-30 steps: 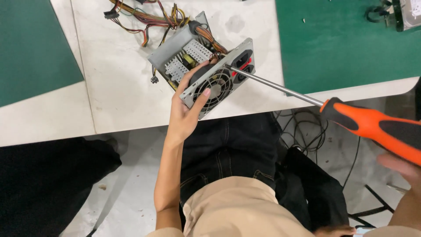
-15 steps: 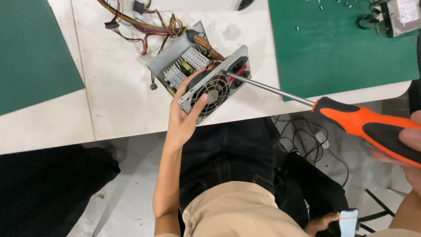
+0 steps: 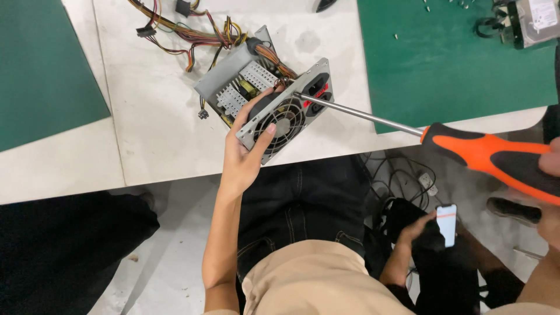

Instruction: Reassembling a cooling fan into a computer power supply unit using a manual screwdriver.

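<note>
We gripped one open grey metal power supply (image 3: 274,108) left-handed (image 3: 248,154); our right hand (image 3: 551,192), half cropped, clasped one orange-handled screwdriver (image 3: 466,149).

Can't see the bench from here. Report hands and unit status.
Left hand gripping power supply at fan grille. Right hand holding orange screwdriver, tip at rear panel. Loose cable bundle behind unit, not blocking.

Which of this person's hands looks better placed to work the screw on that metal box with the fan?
Probably the right hand: it holds the orange screwdriver, whose tip meets the power supply beside the fan. The left hand is busy steadying the casing.
</note>
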